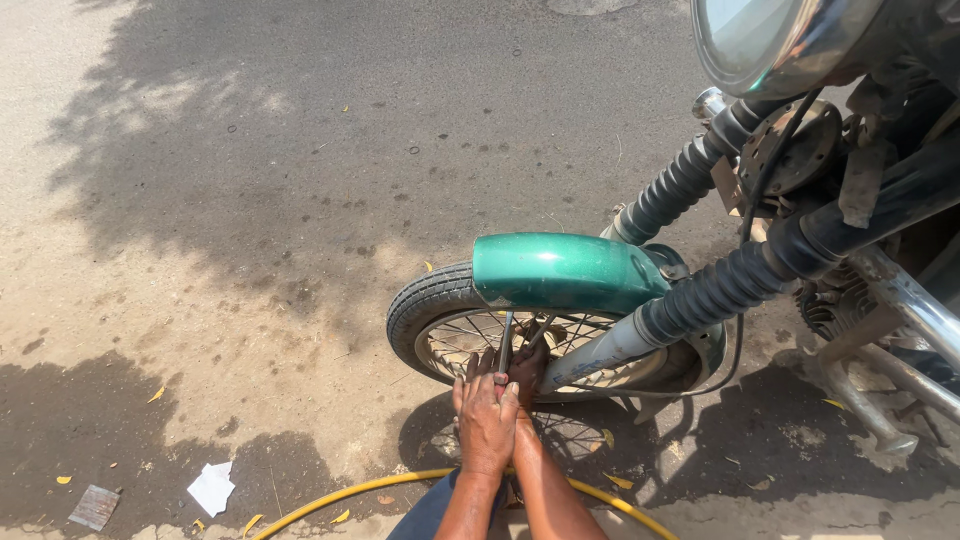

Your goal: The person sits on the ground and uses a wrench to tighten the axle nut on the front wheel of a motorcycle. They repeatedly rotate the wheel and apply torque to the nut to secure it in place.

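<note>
A motorcycle's front wheel (425,305) with a black tyre and spoked rim stands on dusty ground under a green mudguard (560,270). Both my hands reach to the rim beside the fork leg (600,350). My left hand (485,420) lies on top, fingers pressed together over the right hand. My right hand (527,368) is underneath, at the spokes near a thin metal stay (506,340). What the fingers grip is hidden by the hands themselves.
A yellow hose (350,495) curves along the ground below my arms. Rubber fork gaiters (700,295), a headlamp (760,35) and the engine parts fill the right side. Paper scraps (212,488) lie at lower left. Asphalt lies beyond.
</note>
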